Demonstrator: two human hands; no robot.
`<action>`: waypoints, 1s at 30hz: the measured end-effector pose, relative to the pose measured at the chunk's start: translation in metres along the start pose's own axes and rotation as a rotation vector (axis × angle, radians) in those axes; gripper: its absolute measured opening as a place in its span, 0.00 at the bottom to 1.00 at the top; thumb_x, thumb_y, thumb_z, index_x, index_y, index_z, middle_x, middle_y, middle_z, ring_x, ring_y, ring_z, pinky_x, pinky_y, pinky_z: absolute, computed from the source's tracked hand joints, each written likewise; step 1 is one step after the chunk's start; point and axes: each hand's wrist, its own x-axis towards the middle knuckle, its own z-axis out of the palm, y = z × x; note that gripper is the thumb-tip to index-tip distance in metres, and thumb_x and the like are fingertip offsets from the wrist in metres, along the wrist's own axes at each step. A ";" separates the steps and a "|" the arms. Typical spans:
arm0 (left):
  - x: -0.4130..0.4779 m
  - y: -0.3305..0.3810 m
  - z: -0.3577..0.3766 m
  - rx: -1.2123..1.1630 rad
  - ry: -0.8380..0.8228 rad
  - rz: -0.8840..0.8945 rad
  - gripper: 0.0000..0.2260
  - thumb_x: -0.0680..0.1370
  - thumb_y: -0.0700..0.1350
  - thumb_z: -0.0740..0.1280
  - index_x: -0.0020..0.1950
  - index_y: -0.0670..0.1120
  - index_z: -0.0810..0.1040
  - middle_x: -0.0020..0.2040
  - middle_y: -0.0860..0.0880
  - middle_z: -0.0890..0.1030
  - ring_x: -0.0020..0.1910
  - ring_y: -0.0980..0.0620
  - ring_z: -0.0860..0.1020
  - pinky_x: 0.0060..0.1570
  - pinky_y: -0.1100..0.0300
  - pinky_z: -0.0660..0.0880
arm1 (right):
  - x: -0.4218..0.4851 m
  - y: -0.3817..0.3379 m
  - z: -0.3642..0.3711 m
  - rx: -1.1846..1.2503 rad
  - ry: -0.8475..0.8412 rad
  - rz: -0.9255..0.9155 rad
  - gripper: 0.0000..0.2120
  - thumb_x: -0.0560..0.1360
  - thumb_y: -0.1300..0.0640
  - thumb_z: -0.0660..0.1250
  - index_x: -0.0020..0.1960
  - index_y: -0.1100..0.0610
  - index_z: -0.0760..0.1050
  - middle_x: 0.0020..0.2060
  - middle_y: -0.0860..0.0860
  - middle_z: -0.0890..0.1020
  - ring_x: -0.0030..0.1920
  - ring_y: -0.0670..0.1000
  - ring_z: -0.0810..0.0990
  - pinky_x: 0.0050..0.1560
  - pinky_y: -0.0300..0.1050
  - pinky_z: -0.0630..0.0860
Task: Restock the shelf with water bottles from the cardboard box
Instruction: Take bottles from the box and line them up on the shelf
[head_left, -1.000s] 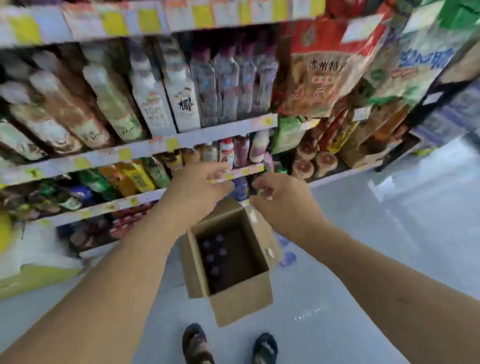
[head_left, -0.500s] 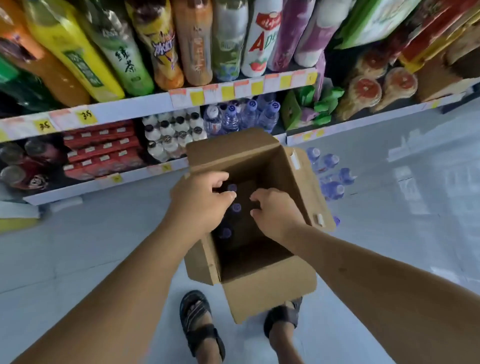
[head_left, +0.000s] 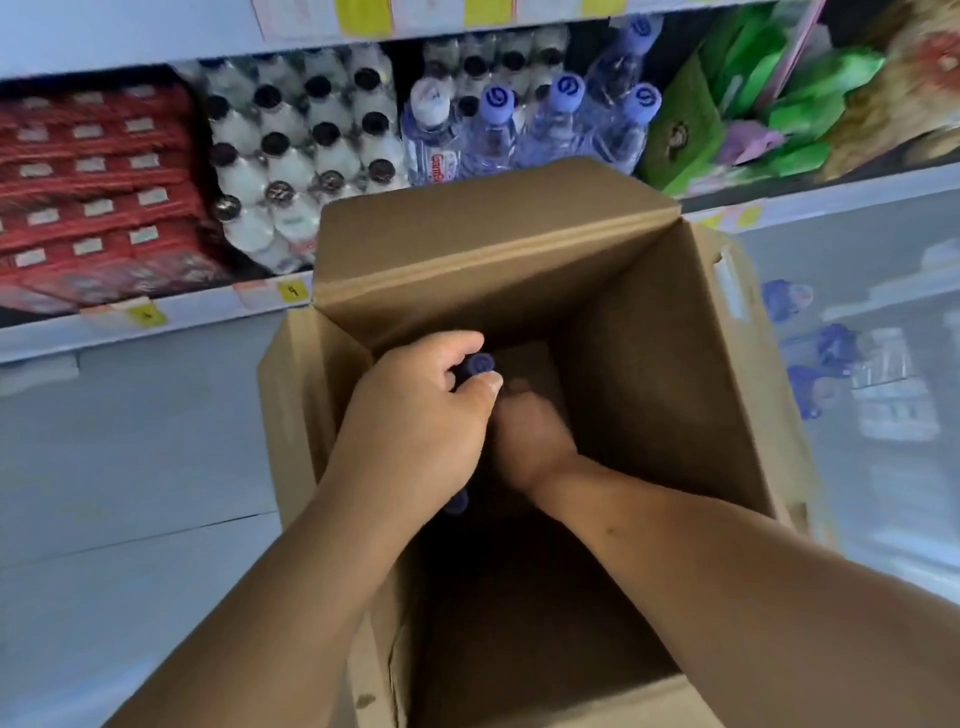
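An open cardboard box (head_left: 670, 374) stands on the floor below the bottom shelf (head_left: 47, 340). Both my hands are inside it. My left hand (head_left: 415, 431) is closed round the neck of a water bottle with a blue cap (head_left: 479, 364). My right hand (head_left: 530, 441) sits deeper in the dark box, blurred, its fingers hidden. Another blue cap (head_left: 457, 503) peeks out under my left wrist. Blue-capped water bottles (head_left: 545, 130) stand on the shelf just behind the box's raised flap.
White bottles with black caps (head_left: 301, 156) and red packs (head_left: 88, 197) fill the shelf to the left, green packets (head_left: 727, 119) to the right. Several water bottles (head_left: 831, 353) lie on the shiny floor right of the box.
I have bent down close to the box. Both hands went from above its opening down inside, and my left hand has closed on a bottle's neck.
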 end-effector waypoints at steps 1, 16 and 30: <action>-0.003 0.005 -0.002 0.002 0.001 -0.003 0.17 0.79 0.44 0.67 0.67 0.54 0.76 0.62 0.57 0.80 0.60 0.61 0.77 0.63 0.61 0.73 | -0.011 -0.003 -0.012 0.026 0.036 0.005 0.14 0.79 0.60 0.62 0.64 0.57 0.72 0.61 0.57 0.72 0.56 0.59 0.77 0.56 0.51 0.76; -0.194 0.220 -0.168 -0.015 -0.119 0.180 0.20 0.77 0.31 0.62 0.66 0.47 0.77 0.61 0.48 0.79 0.61 0.54 0.76 0.58 0.62 0.71 | -0.351 -0.114 -0.331 0.240 0.669 -0.259 0.07 0.64 0.55 0.69 0.36 0.54 0.71 0.35 0.48 0.69 0.37 0.56 0.72 0.34 0.44 0.65; -0.409 0.513 -0.387 -0.234 -0.420 0.891 0.42 0.60 0.53 0.79 0.71 0.46 0.70 0.66 0.43 0.78 0.65 0.43 0.76 0.65 0.42 0.71 | -0.698 -0.248 -0.686 0.404 1.068 -0.547 0.19 0.68 0.47 0.76 0.38 0.62 0.77 0.26 0.49 0.69 0.25 0.43 0.64 0.27 0.39 0.62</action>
